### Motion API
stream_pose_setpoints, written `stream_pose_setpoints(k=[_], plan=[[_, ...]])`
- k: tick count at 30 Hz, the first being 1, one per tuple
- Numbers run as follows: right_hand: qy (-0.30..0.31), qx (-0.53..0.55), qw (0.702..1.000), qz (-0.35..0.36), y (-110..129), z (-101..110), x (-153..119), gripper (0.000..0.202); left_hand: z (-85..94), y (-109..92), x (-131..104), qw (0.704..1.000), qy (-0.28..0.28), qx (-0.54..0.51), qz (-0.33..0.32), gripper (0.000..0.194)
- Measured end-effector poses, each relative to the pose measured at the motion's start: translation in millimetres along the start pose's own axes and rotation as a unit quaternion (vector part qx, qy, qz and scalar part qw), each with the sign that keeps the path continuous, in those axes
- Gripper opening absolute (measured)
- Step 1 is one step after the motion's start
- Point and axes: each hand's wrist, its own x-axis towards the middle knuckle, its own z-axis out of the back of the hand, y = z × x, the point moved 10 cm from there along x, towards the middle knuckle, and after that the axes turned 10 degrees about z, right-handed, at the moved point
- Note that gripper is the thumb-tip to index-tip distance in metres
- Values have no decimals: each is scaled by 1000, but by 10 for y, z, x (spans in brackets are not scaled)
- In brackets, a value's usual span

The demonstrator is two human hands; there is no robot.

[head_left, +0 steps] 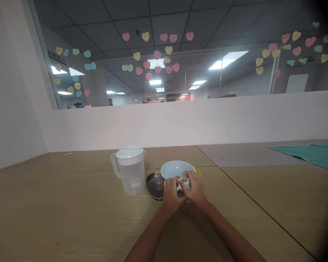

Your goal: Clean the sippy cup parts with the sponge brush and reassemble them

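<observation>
Both hands meet around a small white object with a clear, roundish top; what it is I cannot make out. From its left side my left hand grips it, fingers curled. My right hand closes on it from the right, with fingertips at its top. Just behind the hands lies a white plate, partly hidden by them. A dark metal tray sits beside my left hand, and a small clear cup stands in it.
A translucent lidded pitcher stands left of the tray, its handle facing left. Something yellow lies at the plate's right edge. A green cloth lies at the far right, and a white wall rises behind the table.
</observation>
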Motion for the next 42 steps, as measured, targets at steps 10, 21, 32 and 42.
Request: stream_pose_setpoints(k=[10, 21, 32, 42], plan=[[3, 11, 1000, 10, 39, -24, -42, 22, 309, -168, -27, 984, 31, 58, -164, 59], [27, 13, 1000, 3, -20, -69, -58, 26, 332, 950, 236, 974, -28, 190, 116, 39], [13, 19, 999, -43, -153, -74, -94, 51, 857, 875, 172, 956, -210, 36, 201, 19], [5, 35, 995, -90, -265, -50, -128, 65, 494, -335, -36, 986, -121, -7, -114, 38]])
